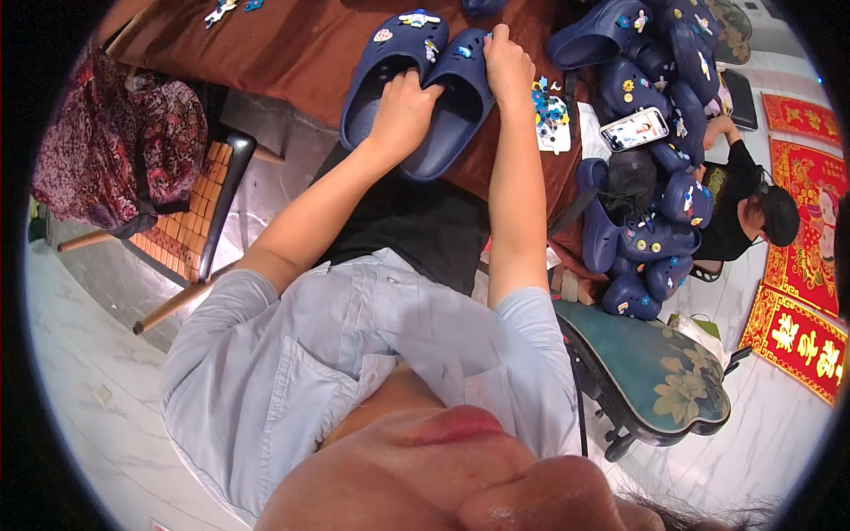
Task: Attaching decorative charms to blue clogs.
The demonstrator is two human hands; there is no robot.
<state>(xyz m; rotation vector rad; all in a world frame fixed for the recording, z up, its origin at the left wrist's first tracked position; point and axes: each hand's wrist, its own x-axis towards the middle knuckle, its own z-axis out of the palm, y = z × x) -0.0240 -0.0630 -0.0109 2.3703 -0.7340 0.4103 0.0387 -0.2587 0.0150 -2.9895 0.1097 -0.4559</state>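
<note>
A pair of navy clogs lies side by side on the brown cloth, toes pointing away from me. The left clog [361, 93] carries several charms, among them a white figure and a pink-and-white heart. On the right clog [460, 133] a small blue charm shows near the toe. My left hand [403, 115] reaches into the left clog's opening, its fingers bent under the upper and the fingertips hidden. My right hand [510, 71] is closed at the outer toe edge of the right clog; whatever its fingertips pinch is too small to make out.
Right of the clogs, loose blue, yellow and white charms [551, 115] lie by the brown cloth's [266, 53] edge. Many more navy clogs [620, 84] are heaped there, with a phone [634, 130] on them. Chairs stand on both sides; another person [753, 208] sits beyond the heap.
</note>
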